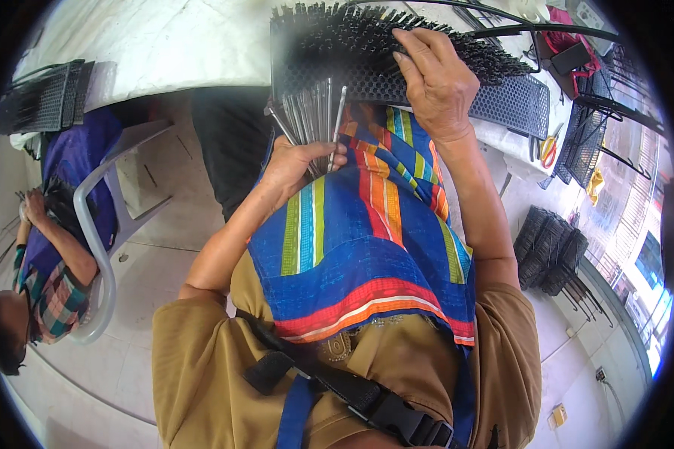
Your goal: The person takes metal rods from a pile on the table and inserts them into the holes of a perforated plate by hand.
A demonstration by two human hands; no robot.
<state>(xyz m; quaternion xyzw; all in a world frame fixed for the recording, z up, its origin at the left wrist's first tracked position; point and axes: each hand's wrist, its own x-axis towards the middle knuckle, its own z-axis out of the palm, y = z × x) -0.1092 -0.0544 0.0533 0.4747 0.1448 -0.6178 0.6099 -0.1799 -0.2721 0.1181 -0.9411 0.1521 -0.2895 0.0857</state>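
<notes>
My left hand (299, 162) is closed around a bundle of thin silvery rods (307, 120), held upright and fanned out at the top, over my lap. One rod (338, 123) stands apart at the bundle's right. My right hand (443, 86) reaches over a black perforated mesh tray (374, 90) at the table's edge. That tray is densely filled with thin black upright pieces (344, 37). The fingertips of my right hand are slightly apart at these pieces, with nothing visible between them. A striped blue cloth (344, 232) covers my lap.
A white table (180, 49) lies ahead. Orange-handled scissors (548, 152) rest at its right end, near black wire baskets (580, 142). Bundled black racks (550, 251) stand on the floor at right. At left, another person (56, 247) sits by a grey chair (101, 247) and another mesh tray (49, 97).
</notes>
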